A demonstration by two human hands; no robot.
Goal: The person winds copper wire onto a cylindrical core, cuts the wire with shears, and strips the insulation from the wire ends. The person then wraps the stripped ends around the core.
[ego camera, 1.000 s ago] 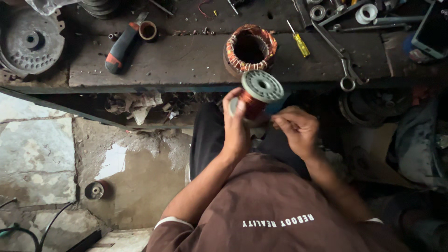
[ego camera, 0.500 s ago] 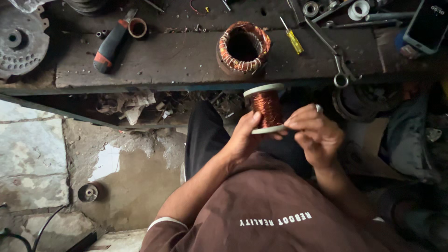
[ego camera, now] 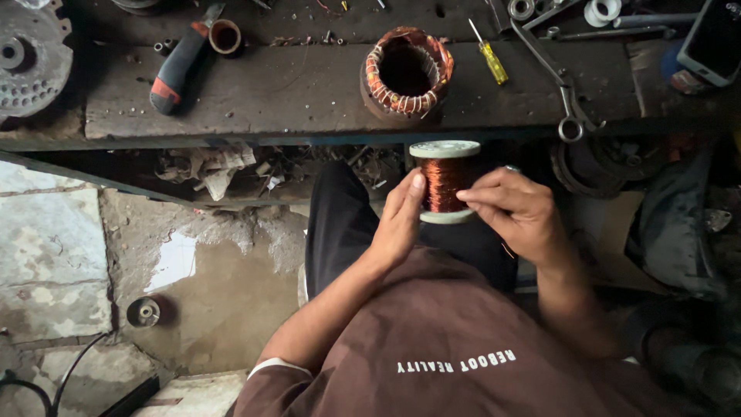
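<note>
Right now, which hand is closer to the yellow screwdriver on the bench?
The right hand. It sits below the yellow screwdriver, pinching at the copper wire spool; the left hand grips the spool's far side.

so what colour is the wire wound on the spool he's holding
Coppery reddish-brown wire on the spool, which has pale end flanges; seen in the head view.

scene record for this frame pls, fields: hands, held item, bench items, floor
left hand: left hand grips the side of the spool, thumb up along the winding
right hand: right hand pinches at the winding from the other side
held item: spool of copper wire, upright, pale flanges
bench items: wound stator, yellow screwdriver, utility knife, scissors, phone, perforated metal disc
floor: cracked concrete floor, small round part
</note>
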